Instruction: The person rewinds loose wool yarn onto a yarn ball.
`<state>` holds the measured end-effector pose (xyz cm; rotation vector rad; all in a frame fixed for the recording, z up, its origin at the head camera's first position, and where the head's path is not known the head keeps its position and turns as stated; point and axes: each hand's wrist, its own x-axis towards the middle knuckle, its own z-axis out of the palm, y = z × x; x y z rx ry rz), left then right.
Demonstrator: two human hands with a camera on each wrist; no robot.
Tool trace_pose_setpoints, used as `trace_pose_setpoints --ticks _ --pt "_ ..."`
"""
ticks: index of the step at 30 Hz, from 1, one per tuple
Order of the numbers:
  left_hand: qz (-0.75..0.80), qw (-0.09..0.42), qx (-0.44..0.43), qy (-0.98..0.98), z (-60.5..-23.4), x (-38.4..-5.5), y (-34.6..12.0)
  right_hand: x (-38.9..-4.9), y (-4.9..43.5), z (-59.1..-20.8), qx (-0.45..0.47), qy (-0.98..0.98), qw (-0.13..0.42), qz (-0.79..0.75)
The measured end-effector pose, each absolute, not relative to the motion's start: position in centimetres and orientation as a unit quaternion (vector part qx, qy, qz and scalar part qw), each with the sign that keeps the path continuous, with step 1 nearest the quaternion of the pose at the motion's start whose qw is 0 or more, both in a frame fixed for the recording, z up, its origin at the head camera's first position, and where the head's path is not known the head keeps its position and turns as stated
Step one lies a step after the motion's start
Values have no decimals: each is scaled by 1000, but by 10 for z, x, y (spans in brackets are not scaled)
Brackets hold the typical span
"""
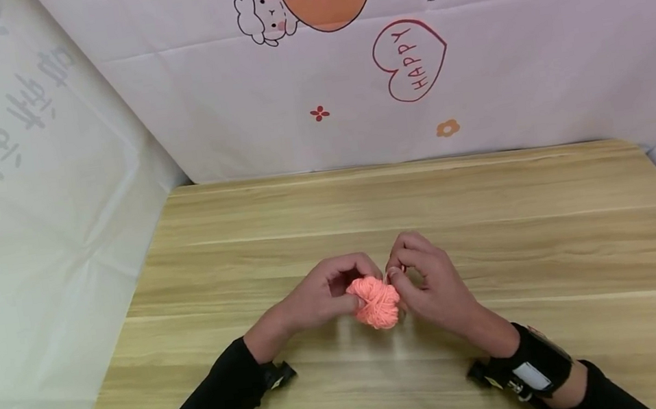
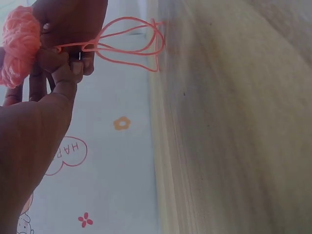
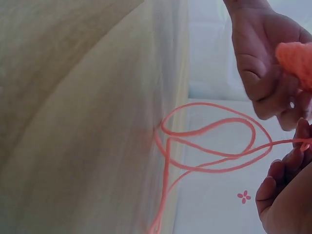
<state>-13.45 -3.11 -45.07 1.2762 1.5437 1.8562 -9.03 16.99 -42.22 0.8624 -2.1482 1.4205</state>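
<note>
A fluffy ball of coral-pink yarn point(image 1: 376, 303) is held above the wooden table by my left hand point(image 1: 321, 295), with the thumb on its near side and the fingers bent behind it. Just right of the ball, my right hand point(image 1: 434, 280) pinches a yarn strand between thumb and curled fingertips. Both hands' fingertips are close together. From them a loose tail of yarn point(image 3: 209, 141) hangs in several loops in the right wrist view. The same hanging loops point(image 2: 129, 48) reach toward the tabletop in the left wrist view.
The wood-grain table point(image 1: 233, 238) spreads under both hands. A white printed cloth point(image 1: 230, 120) stands behind its far edge, and a second white cloth point(image 1: 32, 271) hangs along the left side. Black bands with small devices, one a wrist strap point(image 1: 532, 364), sit at both wrists.
</note>
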Motion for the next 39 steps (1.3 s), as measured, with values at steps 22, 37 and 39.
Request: trace_pose_setpoints --ticks 22,37,39 --pt "708 36 338 619 -432 -136 -36 -86 162 -428 345 -772 175 504" --pt "578 -9 300 759 -427 -133 -36 -87 162 -427 345 -762 183 517" --pt "569 0 302 765 -428 -132 -36 -88 162 -426 343 -762 187 517"
